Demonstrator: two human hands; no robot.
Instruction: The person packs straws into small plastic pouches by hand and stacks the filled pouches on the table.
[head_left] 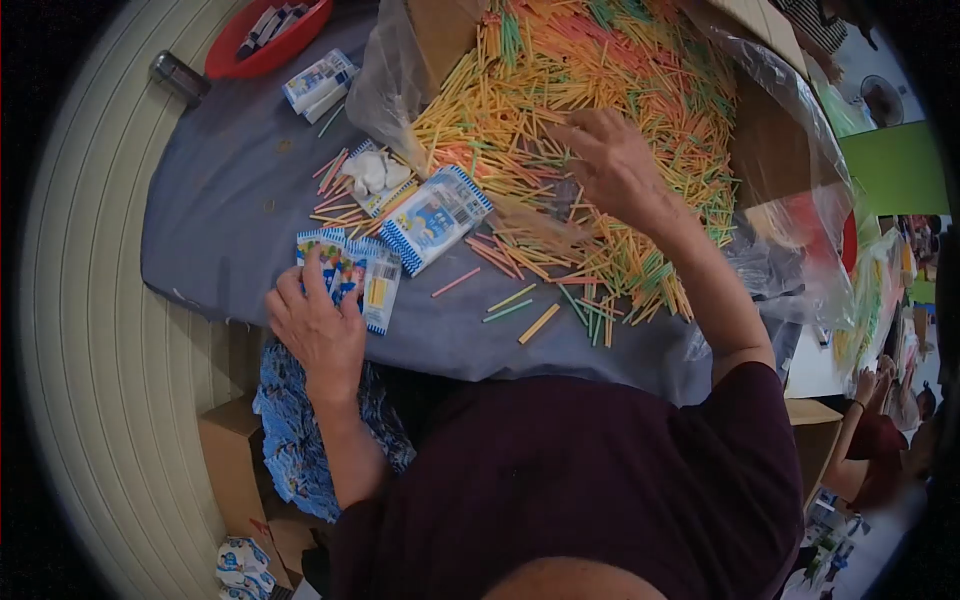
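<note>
My left hand (322, 318) is at the table's near edge, its bent fingers and thumb gripping small blue-and-white printed packets (378, 285). Just beyond it lies a larger blue-and-white packet (436, 219), partly over another packet with crumpled white material (375, 172) on it. My right hand (612, 160) is over a big heap of thin coloured sticks (520, 90), mostly yellow, orange, pink and green. Its fingers are apart and bent towards the sticks; I see nothing held in them. Loose sticks (540, 323) lie scattered between my hands.
A red bowl (268, 62) with small packs, further packets (320, 84) and a metal canister (180, 77) are at the upper left. Clear plastic and a cardboard box (775, 150) flank the heap. Below left is a blue printed bag (290, 440). Another person's arm (850, 445) shows at right.
</note>
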